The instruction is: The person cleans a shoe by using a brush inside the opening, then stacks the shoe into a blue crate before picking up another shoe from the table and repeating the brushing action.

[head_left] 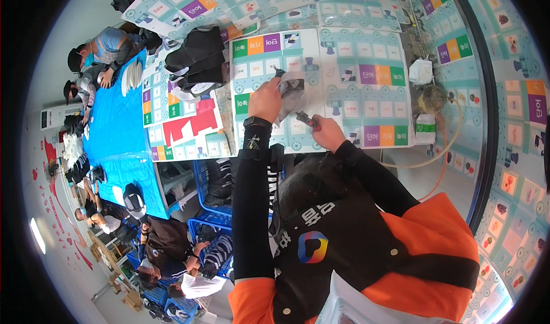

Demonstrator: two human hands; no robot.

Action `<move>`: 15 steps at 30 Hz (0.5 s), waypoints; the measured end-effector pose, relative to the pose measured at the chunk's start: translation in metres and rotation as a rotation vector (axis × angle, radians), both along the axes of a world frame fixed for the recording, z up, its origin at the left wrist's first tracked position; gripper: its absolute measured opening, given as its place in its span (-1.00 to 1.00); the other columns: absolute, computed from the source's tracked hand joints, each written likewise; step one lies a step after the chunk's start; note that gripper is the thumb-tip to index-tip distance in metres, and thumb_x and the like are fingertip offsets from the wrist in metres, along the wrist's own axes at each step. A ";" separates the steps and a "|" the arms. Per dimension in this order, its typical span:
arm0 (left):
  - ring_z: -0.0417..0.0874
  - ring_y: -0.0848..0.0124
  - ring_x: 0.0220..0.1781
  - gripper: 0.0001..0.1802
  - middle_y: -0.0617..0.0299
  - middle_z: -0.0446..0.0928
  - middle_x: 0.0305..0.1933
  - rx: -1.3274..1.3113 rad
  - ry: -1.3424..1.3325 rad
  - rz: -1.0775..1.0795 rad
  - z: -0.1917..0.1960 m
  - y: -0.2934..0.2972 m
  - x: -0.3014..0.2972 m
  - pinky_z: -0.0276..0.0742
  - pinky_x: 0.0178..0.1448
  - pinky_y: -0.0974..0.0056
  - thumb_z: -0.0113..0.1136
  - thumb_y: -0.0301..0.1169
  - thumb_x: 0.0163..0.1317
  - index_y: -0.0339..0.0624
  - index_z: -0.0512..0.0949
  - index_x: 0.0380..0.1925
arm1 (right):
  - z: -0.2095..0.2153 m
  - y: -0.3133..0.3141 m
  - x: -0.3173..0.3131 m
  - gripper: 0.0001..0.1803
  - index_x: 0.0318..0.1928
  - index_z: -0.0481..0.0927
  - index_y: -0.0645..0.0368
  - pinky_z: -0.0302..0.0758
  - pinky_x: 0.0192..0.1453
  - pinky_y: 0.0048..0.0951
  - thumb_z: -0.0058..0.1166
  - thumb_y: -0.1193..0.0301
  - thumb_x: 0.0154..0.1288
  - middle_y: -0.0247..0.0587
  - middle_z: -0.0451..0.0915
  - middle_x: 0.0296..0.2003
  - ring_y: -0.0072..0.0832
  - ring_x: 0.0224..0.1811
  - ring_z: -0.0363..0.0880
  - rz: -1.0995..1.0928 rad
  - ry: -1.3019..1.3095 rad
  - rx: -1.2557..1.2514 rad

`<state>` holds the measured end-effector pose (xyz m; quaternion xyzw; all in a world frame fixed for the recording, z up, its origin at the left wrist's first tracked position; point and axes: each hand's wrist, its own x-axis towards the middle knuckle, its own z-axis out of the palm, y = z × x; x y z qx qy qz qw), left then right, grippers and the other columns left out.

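At the work table, my left hand [265,101] is closed on a thin grey, partly see-through piece [291,90] with a dark patch. A small dark tip [279,71] pokes out beyond the fingers; what it belongs to is unclear. Just to the right, my right hand [329,134] is wrapped round a small tool with a red and black handle [314,122]. Its dark end points toward the grey piece, and I cannot tell its exact kind. Under both hands lies a patterned sheet [366,52] with coloured blocks.
Dark shoe-like pieces [197,60] are heaped left of my hands, near red cut-out shapes [192,126]. Blue baskets [209,206] with dark and striped pieces stand below. Other people work by a blue-covered table [114,129]. A pale hose [456,126] hangs at right.
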<state>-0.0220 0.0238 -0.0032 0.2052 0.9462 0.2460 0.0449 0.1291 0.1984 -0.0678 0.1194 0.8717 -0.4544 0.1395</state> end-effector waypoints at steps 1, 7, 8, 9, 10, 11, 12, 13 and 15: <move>0.71 -0.09 -0.11 -0.68 -0.05 0.68 -0.10 0.016 0.014 -0.006 0.000 -0.002 0.000 0.63 -0.05 -0.10 0.10 -0.36 0.36 -0.03 0.59 0.09 | 0.000 -0.003 0.000 -0.76 -0.16 0.61 0.23 0.48 -0.09 0.19 -0.01 0.43 0.19 0.25 0.65 -0.37 0.26 -0.22 0.60 0.002 0.000 0.000; 0.72 -0.08 -0.12 -0.70 -0.05 0.68 -0.07 -0.049 0.108 0.035 -0.013 -0.076 0.019 0.64 -0.07 -0.09 0.06 -0.31 0.40 -0.13 0.60 0.05 | -0.022 -0.018 -0.001 -0.68 -0.01 0.64 0.25 0.56 -0.07 -0.15 0.23 0.42 0.24 0.13 0.69 -0.28 -0.10 -0.22 0.69 0.166 0.055 -0.260; 0.71 -0.10 -0.12 -0.71 -0.09 0.68 -0.10 -0.094 0.059 0.097 0.005 -0.071 0.024 0.62 -0.09 -0.11 0.04 -0.29 0.43 -0.18 0.60 0.01 | -0.045 0.002 0.002 -0.69 0.00 0.64 0.26 0.56 -0.06 -0.12 0.22 0.44 0.26 0.15 0.69 -0.23 -0.07 -0.18 0.68 0.108 0.133 -0.171; 0.70 -0.12 -0.12 -0.70 -0.13 0.68 -0.13 -0.156 0.016 0.196 0.027 -0.079 0.043 0.61 -0.10 -0.13 0.03 -0.27 0.46 -0.22 0.61 -0.03 | -0.047 0.015 0.003 -0.76 -0.05 0.61 0.27 0.55 -0.08 -0.09 0.16 0.45 0.31 0.18 0.68 -0.25 0.03 -0.18 0.67 0.041 0.071 -0.251; 0.69 -0.16 -0.11 -0.69 -0.19 0.66 -0.17 -0.041 -0.020 0.339 0.039 -0.081 0.053 0.59 -0.09 -0.14 0.03 -0.24 0.48 -0.26 0.61 -0.07 | -0.083 0.051 0.008 -0.81 -0.08 0.52 0.26 0.49 -0.28 0.02 -0.01 0.48 0.35 0.16 0.65 -0.34 0.15 -0.36 0.61 0.049 0.237 0.039; 0.67 -0.20 -0.10 -0.66 -0.24 0.65 -0.21 0.063 -0.048 0.524 0.049 -0.107 0.072 0.56 -0.08 -0.16 0.02 -0.22 0.50 -0.29 0.62 -0.12 | -0.082 0.062 0.002 -0.85 -0.11 0.50 0.26 0.48 -0.22 0.06 -0.05 0.50 0.36 0.24 0.62 -0.28 0.22 -0.27 0.59 0.008 0.161 0.061; 0.69 -0.21 -0.15 -0.63 -0.28 0.63 -0.28 0.132 -0.016 0.613 0.039 -0.137 0.086 0.56 -0.13 -0.11 0.07 -0.20 0.50 -0.33 0.61 -0.08 | -0.087 0.079 0.000 -0.83 -0.09 0.48 0.28 0.46 -0.12 0.10 -0.03 0.50 0.36 0.31 0.60 -0.24 0.26 -0.14 0.58 -0.069 0.217 0.067; 0.70 -0.21 -0.20 -0.60 -0.32 0.62 -0.34 0.218 0.016 0.678 0.024 -0.164 0.097 0.56 -0.18 -0.06 0.11 -0.19 0.49 -0.37 0.61 -0.03 | -0.107 0.108 -0.004 -0.80 -0.05 0.47 0.31 0.45 -0.02 0.09 -0.03 0.49 0.36 0.32 0.59 -0.17 0.26 -0.03 0.55 -0.095 0.222 0.188; 0.71 -0.13 -0.29 -0.62 -0.24 0.64 -0.35 0.332 -0.010 0.858 -0.012 -0.210 0.104 0.55 -0.18 -0.02 0.18 -0.22 0.46 -0.40 0.63 -0.05 | -0.161 0.197 0.012 -0.71 0.00 0.48 0.32 0.44 0.09 0.11 0.07 0.42 0.35 0.30 0.58 -0.07 0.26 0.04 0.53 -0.142 0.287 0.409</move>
